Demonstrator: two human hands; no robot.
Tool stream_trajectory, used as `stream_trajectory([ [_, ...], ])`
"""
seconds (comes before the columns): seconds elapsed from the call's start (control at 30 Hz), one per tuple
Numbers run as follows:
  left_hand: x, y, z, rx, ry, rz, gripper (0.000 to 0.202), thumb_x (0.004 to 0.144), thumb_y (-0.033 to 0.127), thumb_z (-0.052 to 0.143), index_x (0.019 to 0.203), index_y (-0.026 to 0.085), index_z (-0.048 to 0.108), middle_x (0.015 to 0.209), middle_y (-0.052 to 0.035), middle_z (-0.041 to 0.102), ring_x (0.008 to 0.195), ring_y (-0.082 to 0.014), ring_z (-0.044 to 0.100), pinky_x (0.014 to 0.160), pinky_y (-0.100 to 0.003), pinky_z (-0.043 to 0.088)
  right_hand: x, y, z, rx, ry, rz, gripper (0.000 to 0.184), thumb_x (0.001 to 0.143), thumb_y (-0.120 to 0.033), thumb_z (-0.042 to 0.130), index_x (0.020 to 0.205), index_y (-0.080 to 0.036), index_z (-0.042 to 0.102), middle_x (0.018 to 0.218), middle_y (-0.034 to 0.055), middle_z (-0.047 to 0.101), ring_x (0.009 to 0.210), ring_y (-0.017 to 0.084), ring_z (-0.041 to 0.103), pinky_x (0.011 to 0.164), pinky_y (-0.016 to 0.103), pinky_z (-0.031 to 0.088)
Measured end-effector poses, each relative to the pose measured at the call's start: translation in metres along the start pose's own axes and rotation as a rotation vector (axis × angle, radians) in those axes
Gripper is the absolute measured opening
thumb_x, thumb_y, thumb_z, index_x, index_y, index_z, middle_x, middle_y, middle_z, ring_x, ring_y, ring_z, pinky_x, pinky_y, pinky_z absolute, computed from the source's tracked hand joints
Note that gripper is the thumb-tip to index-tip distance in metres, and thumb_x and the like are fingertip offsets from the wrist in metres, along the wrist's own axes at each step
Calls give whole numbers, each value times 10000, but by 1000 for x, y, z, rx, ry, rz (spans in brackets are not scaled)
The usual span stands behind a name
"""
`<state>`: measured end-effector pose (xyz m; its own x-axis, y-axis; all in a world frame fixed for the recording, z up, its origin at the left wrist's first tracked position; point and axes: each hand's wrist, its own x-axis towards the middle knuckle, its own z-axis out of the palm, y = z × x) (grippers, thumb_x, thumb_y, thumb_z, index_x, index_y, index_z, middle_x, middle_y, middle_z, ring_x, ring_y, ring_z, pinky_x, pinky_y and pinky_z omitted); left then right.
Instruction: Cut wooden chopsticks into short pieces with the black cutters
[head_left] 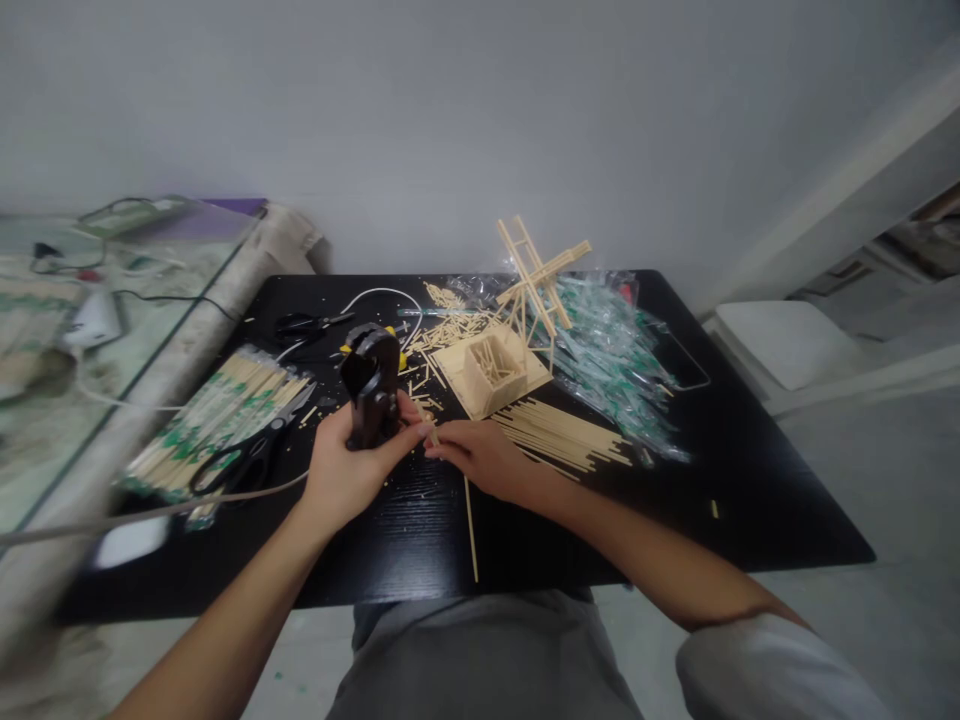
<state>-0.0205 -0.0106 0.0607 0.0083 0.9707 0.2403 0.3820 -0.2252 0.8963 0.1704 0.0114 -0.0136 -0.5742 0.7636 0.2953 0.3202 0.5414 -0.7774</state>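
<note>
My left hand (349, 465) is wrapped around a black hand tool (371, 385) with a curved head; its exact kind is unclear. My right hand (480, 455) meets the left thumb, its fingertips pinched on a small pale stick piece (431, 432), partly hidden by the fingers. A long thin wooden stick (471, 530) runs from beneath my right hand toward the table's front edge. Just beyond the hands stands a wooden model (487, 385): a square base, a box holding short stick pieces, and a frame with crossed windmill-like blades (536, 275).
Loose sticks (562, 435) lie right of the hands, before a heap of plastic wrappers (615, 350). Cut bits (457, 330) are scattered behind. At left are packed sticks (225, 410), scissors (240, 460), black-handled pliers (311, 322) and a cable (202, 505). A yellow object (401, 350) sits behind the tool.
</note>
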Motion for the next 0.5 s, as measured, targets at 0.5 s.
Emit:
stream_trajectory([
  [0.5, -1, -1, 1, -35, -44, 8, 176, 795, 333, 805, 849, 207, 695, 781, 0, 751, 719, -183, 718, 740, -332, 638, 8, -30, -23, 68, 123, 81, 192, 992, -339, 684, 972, -214, 828, 740, -15, 762, 605, 110, 602, 622, 227, 442],
])
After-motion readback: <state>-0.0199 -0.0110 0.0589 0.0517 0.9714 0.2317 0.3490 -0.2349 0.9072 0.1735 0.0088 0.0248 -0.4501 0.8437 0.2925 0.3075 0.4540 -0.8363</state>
